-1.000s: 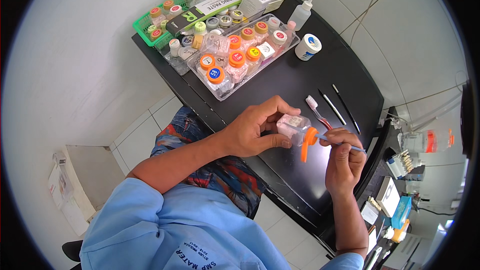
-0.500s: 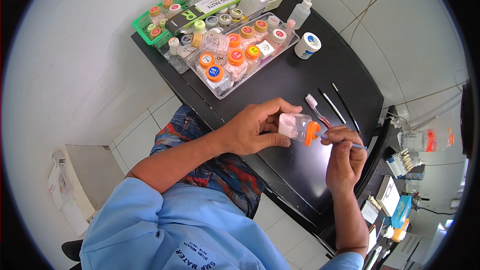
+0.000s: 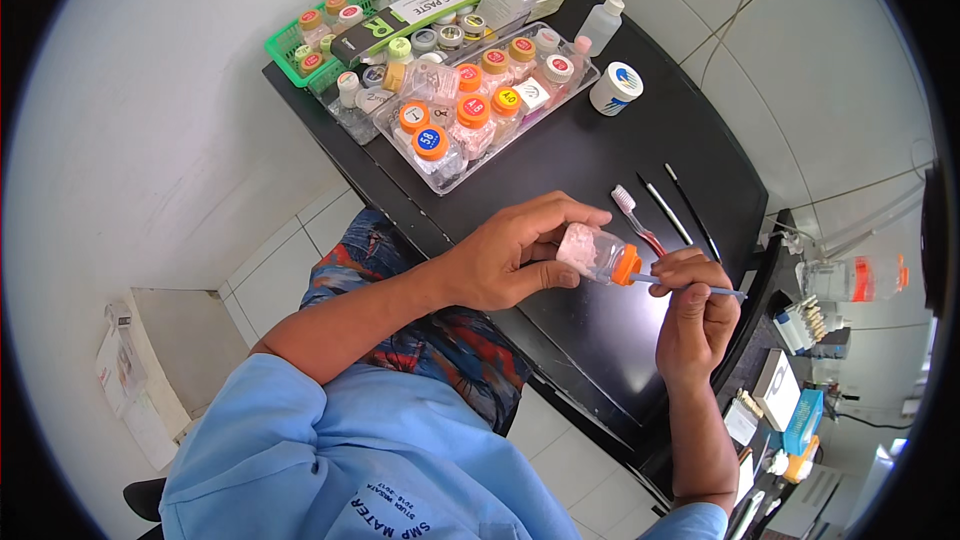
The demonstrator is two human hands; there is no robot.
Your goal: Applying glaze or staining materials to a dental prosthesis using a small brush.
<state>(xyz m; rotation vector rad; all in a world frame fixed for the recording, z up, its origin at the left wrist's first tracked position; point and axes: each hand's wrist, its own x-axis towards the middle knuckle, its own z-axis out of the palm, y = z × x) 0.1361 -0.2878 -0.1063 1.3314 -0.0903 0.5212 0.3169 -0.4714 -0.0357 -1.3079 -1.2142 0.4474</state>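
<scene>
Tilted on its side over the table, a small clear jar with an orange collar has pale pink powder at its base. My left hand grips it by the base end, thumb below and forefinger above. My right hand pinches a thin blue-grey stick. The stick's front end reaches the orange mouth of the jar; how far it goes inside is hard to see. Just beyond my right fingers lies a toothbrush with a red handle.
A clear tray of orange-capped jars stands at the far left, with a green basket behind it. Beyond are a white tub and a squeeze bottle. Two slim tools, a white one and a black one, lie past the toothbrush.
My right hand has shifted slightly right with the stick, which now lies flatter. The jar has turned a little in my left hand, and its powder shows differently.
</scene>
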